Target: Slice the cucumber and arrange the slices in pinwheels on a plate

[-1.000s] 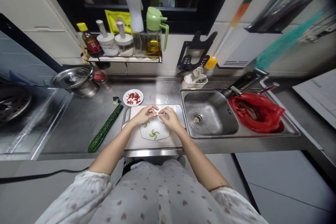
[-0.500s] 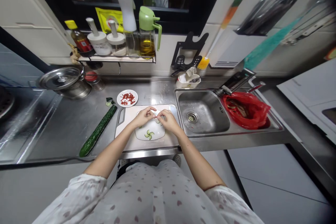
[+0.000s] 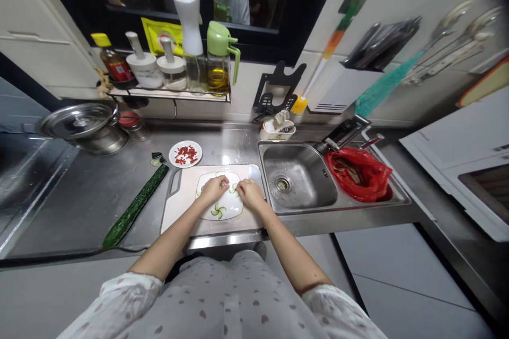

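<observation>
On a white cutting board sits a white square plate with a dark rim line. Green-edged cucumber slices form a pinwheel near its front edge, and more slices lie around the plate, partly covered by my hands. My left hand hovers over the plate, fingertips pinched together; what they hold is too small to tell. Over the plate's right side, my right hand has its fingers pressed together beside another cucumber pinwheel. Whether it grips anything is hidden.
Behind the board stands a small plate of chopped red pieces. A long cucumber and cut cucumber ends lie on the left. The sink and a red plastic bag are on the right; a lidded pot stands far left.
My hands have moved slightly apart, and the small red bit that was between my fingertips no longer shows there. The camera view has shifted, too.
</observation>
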Motion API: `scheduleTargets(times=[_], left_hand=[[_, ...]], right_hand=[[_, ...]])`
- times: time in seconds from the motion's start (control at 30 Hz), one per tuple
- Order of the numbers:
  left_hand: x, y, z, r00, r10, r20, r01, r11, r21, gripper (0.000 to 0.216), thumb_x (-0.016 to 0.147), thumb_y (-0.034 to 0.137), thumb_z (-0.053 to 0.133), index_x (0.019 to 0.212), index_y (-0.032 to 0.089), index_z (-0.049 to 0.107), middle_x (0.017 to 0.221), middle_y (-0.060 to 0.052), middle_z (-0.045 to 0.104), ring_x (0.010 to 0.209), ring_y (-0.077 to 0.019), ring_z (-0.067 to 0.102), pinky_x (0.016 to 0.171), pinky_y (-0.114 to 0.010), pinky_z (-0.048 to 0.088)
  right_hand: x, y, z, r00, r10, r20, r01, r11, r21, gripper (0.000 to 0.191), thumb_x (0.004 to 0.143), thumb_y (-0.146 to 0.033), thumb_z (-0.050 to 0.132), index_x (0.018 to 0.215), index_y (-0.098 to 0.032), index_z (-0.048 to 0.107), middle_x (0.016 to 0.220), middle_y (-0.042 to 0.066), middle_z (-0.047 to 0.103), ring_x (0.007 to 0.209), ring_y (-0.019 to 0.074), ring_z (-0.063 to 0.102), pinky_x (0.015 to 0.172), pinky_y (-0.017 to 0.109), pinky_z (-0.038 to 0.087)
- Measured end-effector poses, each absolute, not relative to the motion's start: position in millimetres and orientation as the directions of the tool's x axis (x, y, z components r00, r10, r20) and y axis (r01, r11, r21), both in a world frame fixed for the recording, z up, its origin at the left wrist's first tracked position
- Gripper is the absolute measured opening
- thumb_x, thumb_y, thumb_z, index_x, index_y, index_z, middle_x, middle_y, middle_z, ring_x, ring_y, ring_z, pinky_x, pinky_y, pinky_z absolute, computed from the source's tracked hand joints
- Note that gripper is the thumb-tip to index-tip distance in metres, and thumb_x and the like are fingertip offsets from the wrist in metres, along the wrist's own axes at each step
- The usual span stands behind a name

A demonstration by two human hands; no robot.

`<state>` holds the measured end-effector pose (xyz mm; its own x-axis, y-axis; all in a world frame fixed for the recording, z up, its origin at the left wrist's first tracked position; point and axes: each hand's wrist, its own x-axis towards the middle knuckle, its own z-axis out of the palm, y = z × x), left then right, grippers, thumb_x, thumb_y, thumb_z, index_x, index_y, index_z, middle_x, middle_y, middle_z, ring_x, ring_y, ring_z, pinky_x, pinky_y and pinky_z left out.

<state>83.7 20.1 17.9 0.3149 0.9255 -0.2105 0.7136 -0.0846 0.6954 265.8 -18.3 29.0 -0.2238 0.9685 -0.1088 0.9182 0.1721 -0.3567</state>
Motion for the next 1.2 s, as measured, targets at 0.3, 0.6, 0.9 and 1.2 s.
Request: scheduleTargets(times=[0.3, 0.6, 0.9, 1.2], left_hand=[[102, 17, 16, 0.304, 0.929, -0.21, 0.778, -0.115, 0.618, 0.015, 0.082, 0.028, 0.06, 0.094, 0.022, 0.067, 0.089, -0.005, 0.07, 0.085, -0.0205, 0.062, 0.071, -0.027, 0.04], [112, 14, 13, 0.298, 0.929, -0.22, 0.804, -0.12, 0.582, 0.015, 0.082, 0.023, 0.058, 0.094, 0.022, 0.067, 0.089, -0.006, 0.071, 0.086, -0.0221, 0.063, 0.074, -0.03, 0.041], [116, 16, 11, 0.298, 0.928, -0.226, 0.812, -0.121, 0.571, 0.014, 0.081, 0.022, 0.059, 0.093, 0.023, 0.067, 0.091, -0.005, 0.071, 0.087, -0.0208, 0.063, 0.075, -0.029, 0.041], [116, 16, 11, 0.302, 0.926, -0.228, 0.816, -0.127, 0.564, 0.013, 0.082, 0.025, 0.06, 0.092, 0.023, 0.067, 0.091, -0.006, 0.071, 0.087, -0.0217, 0.063, 0.075, -0.029, 0.04]], right_hand=[[262, -13, 27, -0.259, 0.956, -0.136, 0.931, 0.209, -0.301, 0.017, 0.094, -0.024, 0.05, 0.092, -0.02, 0.066, 0.094, 0.009, 0.064, 0.094, 0.0217, 0.05, 0.076, 0.029, 0.036], [261, -13, 27, -0.273, 0.951, -0.148, 0.937, 0.228, -0.264, 0.018, 0.094, -0.024, 0.049, 0.093, -0.02, 0.066, 0.095, 0.009, 0.064, 0.094, 0.0216, 0.05, 0.076, 0.03, 0.036], [263, -13, 26, -0.24, 0.962, -0.134, 0.939, 0.194, -0.285, 0.016, 0.093, -0.023, 0.049, 0.093, -0.02, 0.065, 0.096, 0.008, 0.064, 0.093, 0.0211, 0.051, 0.078, 0.03, 0.037], [262, -12, 22, -0.222, 0.966, -0.134, 0.939, 0.175, -0.296, 0.016, 0.093, -0.022, 0.049, 0.091, -0.02, 0.064, 0.094, 0.008, 0.064, 0.092, 0.0205, 0.05, 0.077, 0.029, 0.035]])
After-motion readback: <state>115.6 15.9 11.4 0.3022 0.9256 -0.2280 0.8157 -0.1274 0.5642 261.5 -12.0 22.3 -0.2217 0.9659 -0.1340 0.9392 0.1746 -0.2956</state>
